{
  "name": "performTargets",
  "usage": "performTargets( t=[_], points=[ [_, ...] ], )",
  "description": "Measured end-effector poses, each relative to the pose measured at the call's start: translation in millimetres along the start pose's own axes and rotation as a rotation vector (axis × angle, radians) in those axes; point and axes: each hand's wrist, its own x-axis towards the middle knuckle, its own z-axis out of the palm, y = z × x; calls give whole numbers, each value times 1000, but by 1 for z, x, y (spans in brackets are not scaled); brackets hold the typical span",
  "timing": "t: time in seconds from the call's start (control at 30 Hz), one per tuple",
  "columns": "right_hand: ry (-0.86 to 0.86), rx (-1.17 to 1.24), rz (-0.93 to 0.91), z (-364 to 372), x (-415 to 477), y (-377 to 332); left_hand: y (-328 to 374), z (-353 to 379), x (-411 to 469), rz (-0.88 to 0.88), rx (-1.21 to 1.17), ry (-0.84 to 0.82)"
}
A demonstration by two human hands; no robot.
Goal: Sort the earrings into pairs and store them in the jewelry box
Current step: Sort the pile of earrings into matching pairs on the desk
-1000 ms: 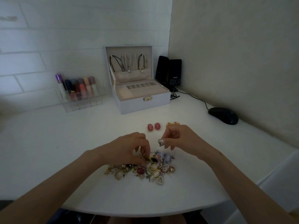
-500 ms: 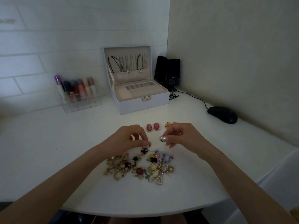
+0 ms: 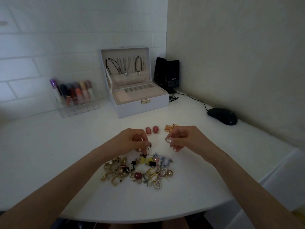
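Both hands hover low over a smooth white desk (image 3: pixel 49 154) with a rounded front edge. The left hand (image 3: pixel 132 141) has its fingers (image 3: pixel 147 144) curled in, pinching a small dark-rimmed oval earring (image 3: pixel 149 147) just above the heap. The right hand (image 3: pixel 184 139) has thumb and forefinger pressed together at the tips; whether anything sits between them I cannot tell.

Under the hands lies the pile (image 3: pixel 137 171), a tangle of gold hoops, pearl loops, a heart of small pearls, a deep red cushion-shaped stone, black flowers, yellow pieces and pale blue frilly bits.

Beyond the hands, two pairs lie apart from the pile: two glossy pink ovals (image 3: pixel 152 130) with beaded rims, side by side, and two round gold studs (image 3: pixel 170 127), partly hidden by the right hand.

Further back stands the box (image 3: pixel 148 106), pale, boxy, with a small gold clasp, its lid upright and hung with thin necklaces. Its beige, velvety tray is split into a row of small square cells.

Left of it is a clear acrylic rack (image 3: pixel 77 106) of rounded bottles; right, black speakers (image 3: pixel 166 73) and a matte black mouse (image 3: pixel 222 116).
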Motion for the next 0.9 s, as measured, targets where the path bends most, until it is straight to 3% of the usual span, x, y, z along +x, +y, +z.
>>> performTargets(
  t=[0.3,0.53,0.77,0.9],
  points=[
    [56,3,19,-14,1,0,18,17,29,21,42,23],
    [131,-393,45,-38,11,14,31,45,62,-40,169,-8],
    [169,-438,63,-43,14,22,28,50,67,-49,289,24],
    [98,-467,41,-49,11,21,24,47,63,-27,321,66]
  ],
)
